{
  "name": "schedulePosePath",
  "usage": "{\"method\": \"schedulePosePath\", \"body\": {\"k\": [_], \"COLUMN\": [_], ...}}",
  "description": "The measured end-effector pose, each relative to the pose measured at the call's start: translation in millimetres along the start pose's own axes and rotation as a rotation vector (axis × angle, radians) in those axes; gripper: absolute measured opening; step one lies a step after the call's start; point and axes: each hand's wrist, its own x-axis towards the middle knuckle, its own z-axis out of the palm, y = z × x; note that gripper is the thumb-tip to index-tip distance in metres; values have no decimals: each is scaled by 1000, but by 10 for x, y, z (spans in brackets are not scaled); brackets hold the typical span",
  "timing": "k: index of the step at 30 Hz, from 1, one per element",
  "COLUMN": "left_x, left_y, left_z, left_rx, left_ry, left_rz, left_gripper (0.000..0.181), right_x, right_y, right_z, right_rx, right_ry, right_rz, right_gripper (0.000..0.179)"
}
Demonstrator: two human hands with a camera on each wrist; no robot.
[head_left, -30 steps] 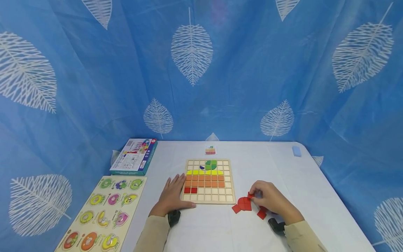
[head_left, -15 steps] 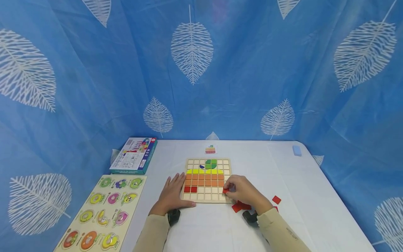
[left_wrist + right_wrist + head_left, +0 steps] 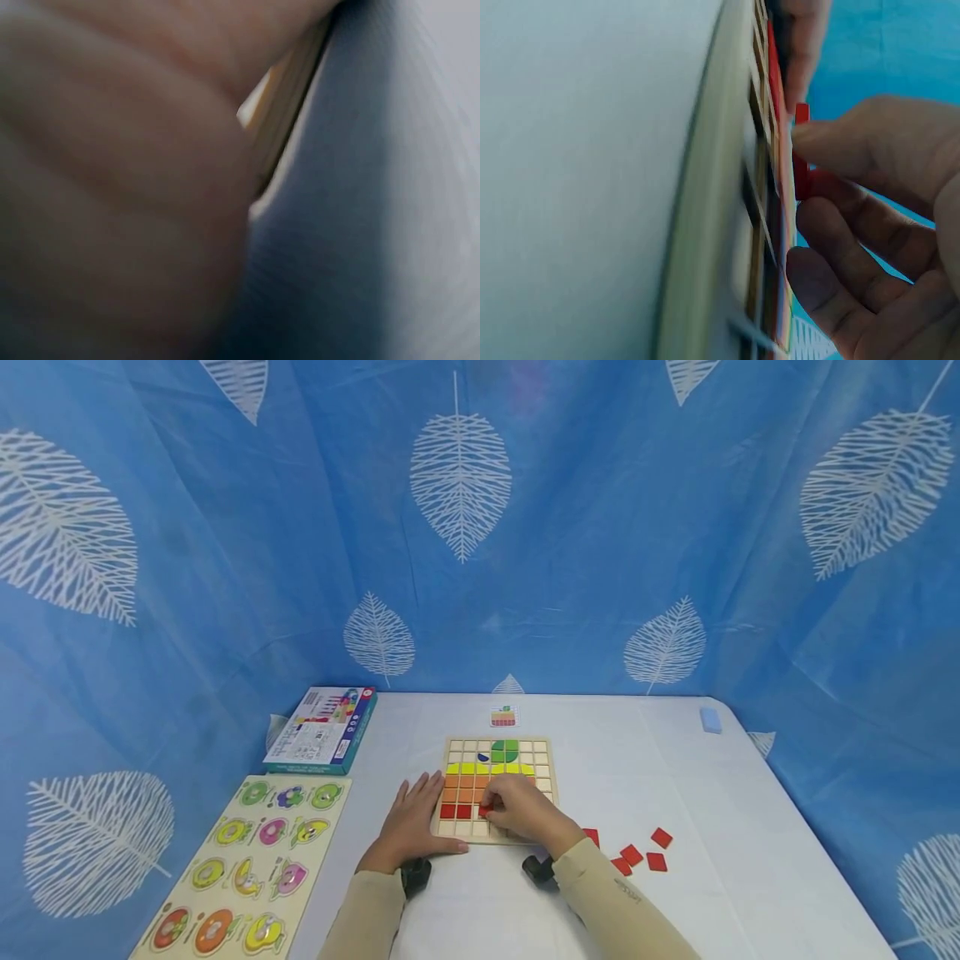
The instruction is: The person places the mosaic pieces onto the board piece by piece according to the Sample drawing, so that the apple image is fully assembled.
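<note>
In the head view a wooden grid board (image 3: 480,830) lies on the white table, with green, blue, yellow and orange pieces in its cells. Two red square tiles (image 3: 456,812) fill the left cells of the row below the orange ones. My left hand (image 3: 408,825) rests along the board's left side, fingers straight, thumb at its front edge. Between thumb and fingertips my right hand (image 3: 525,808) pinches a red square tile (image 3: 802,180), close over the cell right of those two. In the left wrist view the hand (image 3: 127,180) covers most of the board's edge.
Several loose red tiles (image 3: 656,862) lie right of the board. A small picture card (image 3: 505,716) is behind it. At left are a game box (image 3: 315,735) and a fruit puzzle board (image 3: 300,868). A light-blue block (image 3: 710,720) sits at the back right.
My right hand has picked up a red tile from the loose pieces and carried it left over the board. Loose red tiles now lie more spread out. My left hand has stayed put.
</note>
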Motion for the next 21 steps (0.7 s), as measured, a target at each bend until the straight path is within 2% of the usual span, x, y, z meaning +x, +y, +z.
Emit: {"method": "schedulePosePath", "body": {"k": [13,21], "left_x": [4,-18], "left_y": [-25,2], "left_z": [-13,-10], "left_rx": [26,-4], "left_ry": [12,10], "left_rz": [-6,7], "left_gripper": [134,134], "right_x": [79,-156], "right_y": [-58,2], "right_z": [137,-11], "right_rx": [-23,42], "right_ry": [48,114], "right_rz": [19,69], "right_gripper": [14,10]}}
